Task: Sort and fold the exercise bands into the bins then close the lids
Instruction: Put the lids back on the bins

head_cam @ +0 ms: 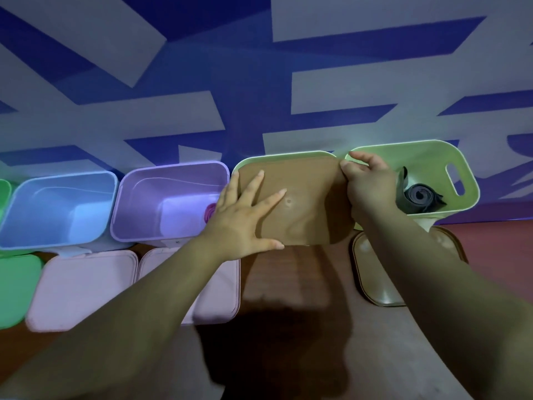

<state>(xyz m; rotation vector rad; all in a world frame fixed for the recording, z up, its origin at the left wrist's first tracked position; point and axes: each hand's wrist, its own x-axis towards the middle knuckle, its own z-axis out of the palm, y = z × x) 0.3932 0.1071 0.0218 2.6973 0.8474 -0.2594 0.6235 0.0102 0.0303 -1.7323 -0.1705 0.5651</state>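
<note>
brown, light and stiff by our guess, the lid (302,203) sits on the green bin (277,155), our left hand (245,217) pressing it flat and spread open, our right hand (369,186) curled round its far right edge, the best place to hold.

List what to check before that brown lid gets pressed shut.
1. Lid over the middle bin: it covers the bin and the green rim shows at the far edge; ok.
2. Lid seated all round: the bin's near rim is hidden; cannot tell.
3. Left hand flat on the lid: ok.
4. Right hand grips the lid's right edge; fingers clear of the rim: cannot tell.
5. Band inside the middle bin: hidden by the lid; cannot tell.
6. Right bin with its dark band, blue bin and purple bin: all open; not ok.
</note>
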